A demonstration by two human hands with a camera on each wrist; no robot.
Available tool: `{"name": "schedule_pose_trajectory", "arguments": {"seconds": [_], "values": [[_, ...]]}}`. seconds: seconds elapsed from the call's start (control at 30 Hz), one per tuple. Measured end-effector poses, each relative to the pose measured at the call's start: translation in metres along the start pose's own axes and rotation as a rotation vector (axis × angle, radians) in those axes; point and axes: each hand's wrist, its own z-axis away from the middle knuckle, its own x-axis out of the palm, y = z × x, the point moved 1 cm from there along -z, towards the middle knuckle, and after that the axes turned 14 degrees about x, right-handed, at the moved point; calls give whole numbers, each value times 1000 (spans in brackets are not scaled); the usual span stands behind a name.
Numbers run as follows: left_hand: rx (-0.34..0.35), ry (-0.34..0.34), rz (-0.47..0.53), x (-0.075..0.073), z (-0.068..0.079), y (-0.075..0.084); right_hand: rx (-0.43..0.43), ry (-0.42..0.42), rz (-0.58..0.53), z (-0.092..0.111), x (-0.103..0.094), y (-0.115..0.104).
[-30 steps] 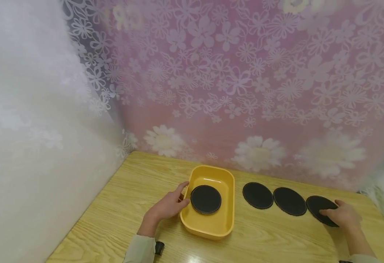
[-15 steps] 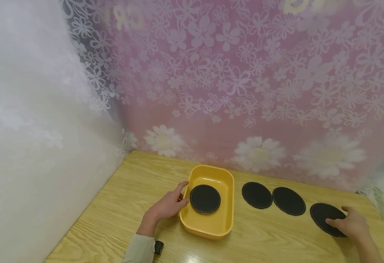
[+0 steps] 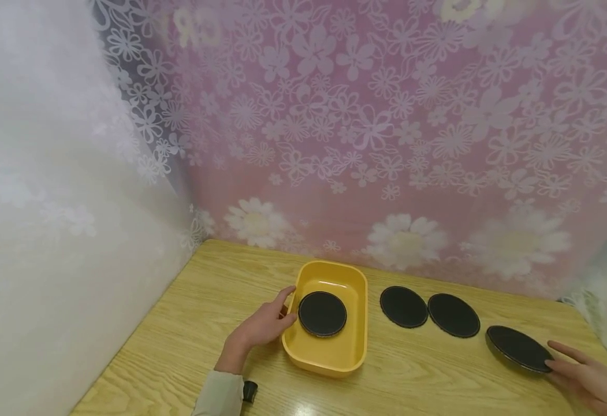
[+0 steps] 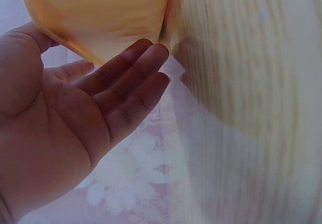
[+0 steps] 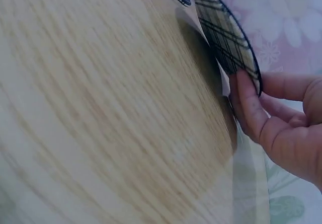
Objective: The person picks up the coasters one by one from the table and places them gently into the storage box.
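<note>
In the head view my left hand (image 3: 263, 325) holds the left rim of a yellow plastic tub (image 3: 329, 361). Its thumb and index finger reach over the rim; the left wrist view has the other fingers loosely bent along the tub's outer wall (image 4: 100, 12). A black round coaster (image 3: 321, 314) lies flat inside the tub. At the far right, my right hand (image 3: 586, 375) pinches another round coaster (image 3: 518, 348) by its right edge, thumb on the black face. This coaster is tilted, and its plaid underside (image 5: 226, 38) faces the right wrist camera above the table.
Two more black coasters, a left one (image 3: 404, 307) and a right one (image 3: 454, 315), lie side by side on the wooden table (image 3: 417, 375) between the tub and my right hand. A floral curtain (image 3: 324, 219) hangs behind the table's back edge, and pale fabric (image 3: 85, 231) borders the left.
My right hand has drawn the rightmost coaster away from the row, toward the front right, and tilted it up by its edge. The left hand stays at the tub's rim.
</note>
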Motion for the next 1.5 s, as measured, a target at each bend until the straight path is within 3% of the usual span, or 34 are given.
{"name": "schedule_pose_trajectory", "arguments": {"seconds": [0.2, 0.4, 0.8, 1.07, 1.23, 1.5], "values": [[3, 5, -7, 0, 1, 1, -45, -91, -102, -2, -4, 5], [4, -5, -12, 1, 0, 1, -112, -195, -231, 6, 9, 9], [-6, -3, -18, 0, -1, 2, -319, -507, -297, 12, 49, -2], [0, -7, -11, 1, -2, 2, -341, -729, -449, 13, 82, -17], [5, -9, -16, 1, -1, 2, -423, -882, -424, 14, 105, -30], [2, -11, -10, 1, 0, 1, -466, -912, -438, 6, 142, -40]]}}
